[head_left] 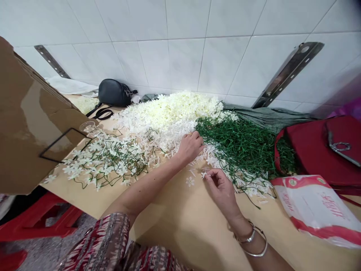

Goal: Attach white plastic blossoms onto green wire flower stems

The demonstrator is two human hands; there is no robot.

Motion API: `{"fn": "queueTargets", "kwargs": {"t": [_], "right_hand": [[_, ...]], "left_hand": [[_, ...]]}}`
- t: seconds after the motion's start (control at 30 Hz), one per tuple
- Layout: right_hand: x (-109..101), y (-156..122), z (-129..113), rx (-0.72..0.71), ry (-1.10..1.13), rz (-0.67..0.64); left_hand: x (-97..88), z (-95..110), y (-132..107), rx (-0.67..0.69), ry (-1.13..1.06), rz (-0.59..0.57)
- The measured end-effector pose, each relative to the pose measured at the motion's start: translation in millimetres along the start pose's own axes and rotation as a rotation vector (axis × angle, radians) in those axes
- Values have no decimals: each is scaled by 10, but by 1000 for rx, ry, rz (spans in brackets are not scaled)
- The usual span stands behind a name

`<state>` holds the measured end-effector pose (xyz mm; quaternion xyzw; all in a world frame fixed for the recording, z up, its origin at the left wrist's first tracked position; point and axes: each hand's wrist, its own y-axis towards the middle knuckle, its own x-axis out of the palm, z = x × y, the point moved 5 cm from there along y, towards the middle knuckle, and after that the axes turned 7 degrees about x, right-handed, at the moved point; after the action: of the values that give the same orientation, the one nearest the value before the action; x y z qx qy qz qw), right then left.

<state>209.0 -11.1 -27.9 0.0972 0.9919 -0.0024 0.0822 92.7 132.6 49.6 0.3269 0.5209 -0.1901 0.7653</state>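
My left hand [190, 146] reaches into a heap of white artificial flower heads [166, 116], its fingers curled closed among the petals; what they grip is hidden. My right hand [221, 188], with bangles at the wrist, pinches a small white flower [203, 174] between thumb and fingertips, just above the brown tabletop [180, 222]. One loose white flower [190, 181] lies on the table between my hands. A tangle of green wire stems [242, 145] lies to the right of the white heap. Finished sprigs of white flowers on green stems [104, 160] lie at the left.
A brown cardboard box flap [31, 124] juts in at the left. A black bag [114, 93] sits by the tiled wall. A red bag [324, 150] and a red-and-white plastic packet [316, 207] lie at the right. Red plastic stools [39, 220] stand below left.
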Motion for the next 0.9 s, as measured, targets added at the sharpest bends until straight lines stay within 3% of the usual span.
{"fn": "queueTargets", "kwargs": {"t": [0.1,0.2,0.33,0.43,0.57,0.63,0.73,0.9], "right_hand": [[2,2,17,13,21,0],[8,10,21,30,54,5],[-7,43,-1,53,122,23],[-79,83,-66,70,185,41],[-177,126,-289,85,305,72],[-147,143,-450,91,490,44],[0,176,-690,89,597,-4],[295,214,-831,135,667,-24]], "left_hand": [[-114,46,-13,-8,-47,58],[-383,54,-119,-19,-230,187],[-615,-22,-278,-192,-951,404],[-565,-20,-404,-338,-1396,356],[-434,-21,-683,-533,-1704,311],[-364,-8,-814,-591,-1785,307],[-264,35,-942,-627,-1855,307],[-198,70,-1073,-599,-1746,341]]}}
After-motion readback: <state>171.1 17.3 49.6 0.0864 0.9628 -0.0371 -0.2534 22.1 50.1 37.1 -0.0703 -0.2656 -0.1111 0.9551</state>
